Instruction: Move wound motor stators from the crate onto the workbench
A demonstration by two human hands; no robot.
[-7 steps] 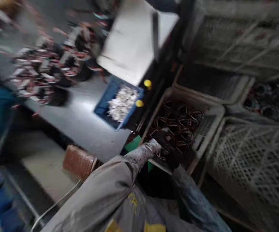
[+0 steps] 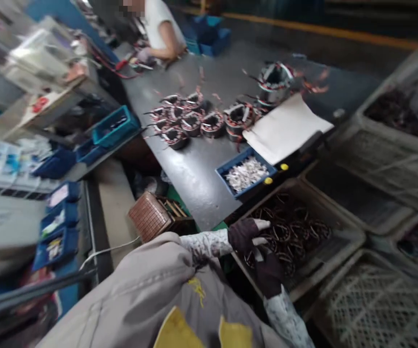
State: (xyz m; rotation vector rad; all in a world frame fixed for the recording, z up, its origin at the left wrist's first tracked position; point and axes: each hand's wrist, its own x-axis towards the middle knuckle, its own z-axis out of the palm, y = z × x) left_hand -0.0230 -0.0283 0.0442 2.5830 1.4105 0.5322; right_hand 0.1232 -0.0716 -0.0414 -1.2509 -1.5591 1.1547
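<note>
My left hand (image 2: 247, 234), in a dark fingerless glove, reaches over the near edge of a plastic crate (image 2: 342, 241). Its bare fingers are stretched out and apart, above dark ring-shaped wound parts (image 2: 292, 234) that look like motor stators. Close below it is my right hand (image 2: 268, 273), gloved the same way, at the crate's near corner. Its fingers are mostly hidden and blurred, so I cannot make out whether they hold anything. The wound rings lie in a heap inside the crate.
On the metal table (image 2: 201, 179) stand several stators (image 2: 190, 123) with loose leads, a white sheet (image 2: 286, 128) and a blue tray (image 2: 236, 193) of small white pieces. A co-worker (image 2: 163, 31) sits beyond. More crates (image 2: 386, 299) stand right; a brown box (image 2: 151, 215) is left.
The view has swung up and left, bringing the co-worker and the left-hand shelves into sight. Both hands remain at the same crate, and my left fingers show more plainly.
</note>
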